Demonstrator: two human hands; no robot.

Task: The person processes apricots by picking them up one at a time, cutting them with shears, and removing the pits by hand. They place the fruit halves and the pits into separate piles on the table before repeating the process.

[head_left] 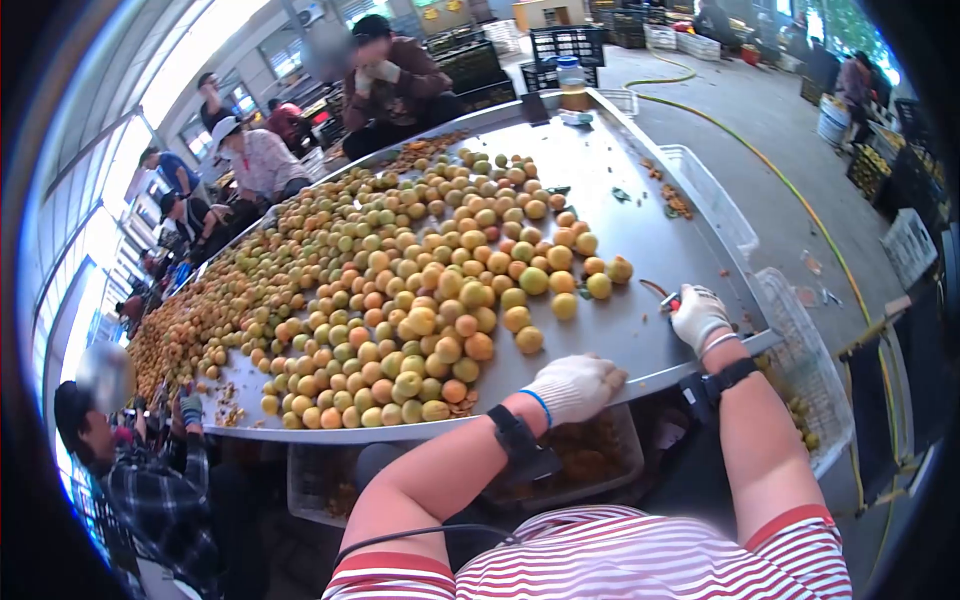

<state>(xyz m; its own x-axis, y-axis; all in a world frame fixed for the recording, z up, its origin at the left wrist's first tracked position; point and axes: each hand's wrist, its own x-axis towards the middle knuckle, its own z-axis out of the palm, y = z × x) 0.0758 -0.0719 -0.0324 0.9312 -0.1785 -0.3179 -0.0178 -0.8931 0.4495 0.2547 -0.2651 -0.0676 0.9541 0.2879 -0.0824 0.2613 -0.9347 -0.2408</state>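
Note:
Many yellow-orange and greenish round fruits (430,290) lie heaped over a metal table (670,260). My left hand (577,388), in a white glove, rests at the table's near edge, just below the fruits, with its fingers bent together; what they hold, if anything, is hidden. My right hand (698,314), also gloved, is closed on a small tool with a red part (670,301), over the table's right part. The tool's far end is hard to make out. Neither hand touches a fruit that I can see.
A lidded jar (571,84) stands at the table's far corner. White crates (800,360) are beside the table's right edge, and another crate (620,450) sits below its near edge. Several people are around the table; one in plaid (150,505) is at the left.

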